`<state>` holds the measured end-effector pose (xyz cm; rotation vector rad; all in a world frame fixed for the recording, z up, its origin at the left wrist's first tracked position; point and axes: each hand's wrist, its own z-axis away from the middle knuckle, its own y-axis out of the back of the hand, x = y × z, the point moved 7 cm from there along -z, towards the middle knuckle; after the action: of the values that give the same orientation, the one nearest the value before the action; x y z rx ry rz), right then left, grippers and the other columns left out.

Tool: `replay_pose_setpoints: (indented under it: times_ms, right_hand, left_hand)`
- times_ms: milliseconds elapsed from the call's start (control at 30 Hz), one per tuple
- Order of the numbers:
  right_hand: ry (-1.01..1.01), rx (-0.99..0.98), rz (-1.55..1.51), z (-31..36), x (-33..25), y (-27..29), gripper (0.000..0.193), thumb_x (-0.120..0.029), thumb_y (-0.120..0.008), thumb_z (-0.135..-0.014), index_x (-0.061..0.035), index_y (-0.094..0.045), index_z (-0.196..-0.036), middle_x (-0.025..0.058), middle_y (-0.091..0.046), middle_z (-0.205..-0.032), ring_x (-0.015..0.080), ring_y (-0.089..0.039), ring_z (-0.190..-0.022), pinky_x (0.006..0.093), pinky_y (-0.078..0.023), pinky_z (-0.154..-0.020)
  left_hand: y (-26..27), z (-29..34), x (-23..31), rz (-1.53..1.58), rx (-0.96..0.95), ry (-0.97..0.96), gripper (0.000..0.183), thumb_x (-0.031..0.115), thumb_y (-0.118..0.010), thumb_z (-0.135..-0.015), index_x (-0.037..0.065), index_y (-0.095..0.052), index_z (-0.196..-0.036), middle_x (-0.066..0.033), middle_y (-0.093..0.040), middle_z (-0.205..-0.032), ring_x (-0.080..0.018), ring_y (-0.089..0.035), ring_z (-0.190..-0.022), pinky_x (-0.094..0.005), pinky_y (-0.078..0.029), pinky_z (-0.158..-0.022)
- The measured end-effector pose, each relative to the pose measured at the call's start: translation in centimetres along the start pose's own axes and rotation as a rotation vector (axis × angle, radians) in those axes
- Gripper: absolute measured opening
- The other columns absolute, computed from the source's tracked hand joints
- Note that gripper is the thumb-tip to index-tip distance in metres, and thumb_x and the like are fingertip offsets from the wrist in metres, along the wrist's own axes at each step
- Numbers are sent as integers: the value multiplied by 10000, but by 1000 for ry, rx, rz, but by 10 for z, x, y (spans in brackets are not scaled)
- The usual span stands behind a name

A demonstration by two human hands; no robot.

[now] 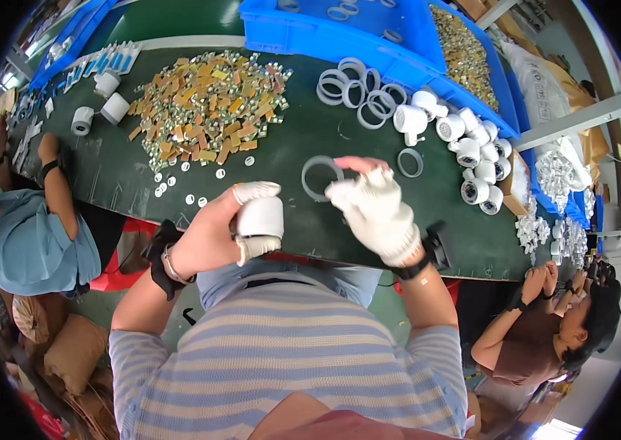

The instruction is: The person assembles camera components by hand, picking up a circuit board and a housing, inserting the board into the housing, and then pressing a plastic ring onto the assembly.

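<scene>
My left hand, with cloth covers on some fingers, is closed round a white cylindrical housing just over the table's near edge. Its dark-rimmed end faces down toward my lap. To the right, my right hand wears a white knitted glove with a bare fingertip showing. Its thumb and forefinger close on the right edge of a grey ring. Another grey ring lies just beyond that hand. Several small white round stickers or discs are scattered left of the housing.
A heap of small circuit boards covers the back middle of the green table. Grey rings and white camera housings cluster at right, before blue bins. Three housings stand at left. Co-workers sit on both sides.
</scene>
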<state>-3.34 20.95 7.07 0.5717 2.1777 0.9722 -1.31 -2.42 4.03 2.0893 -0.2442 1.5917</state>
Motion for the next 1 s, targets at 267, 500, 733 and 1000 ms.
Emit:
replay_pose_setpoints:
  times_ms: [267, 500, 733, 1000]
  right_hand:
    - [71, -197, -235, 24, -24, 18, 330, -32, -780, -804, -177, -754, -1100, 126, -707, -1270, 329, -676, -1091, 429, -544, -917]
    - [-665, -168, -942, 52, 19, -24, 316, -169, -643, -1029, 16, -658, -1284, 114, -742, -1058, 165, -679, -934, 316, -540, -851]
    - [-462, -373, -893, 25, 18, -26, 213, -166, -640, -1033, 9, -745, -1097, 82, -737, -967, 157, -661, -900, 321, -528, -847]
    - [-225, 24, -382, 35, -19, 18, 224, -178, -773, -913, -75, -740, -1108, 101, -729, -1088, 236, -681, -874, 349, -534, -796]
  left_hand:
    - [-26, -23, 29, -599, -431, -176, 713, 76, -805, -735, 264, -631, -1401, -80, -657, -1095, -324, -682, -882, -407, -567, -719]
    - [-44, -23, 25, -788, -304, -135, 638, 102, -815, -723, 260, -683, -1327, -67, -622, -987, -293, -675, -809, -401, -560, -682]
    - [-58, -21, 37, -811, -457, -197, 616, 114, -797, -714, 217, -688, -1312, -81, -614, -988, -274, -677, -787, -390, -571, -659]
    - [-41, -26, 39, -920, -170, -126, 716, 67, -794, -648, 201, -660, -1338, -115, -634, -1093, -312, -678, -779, -405, -579, -655]
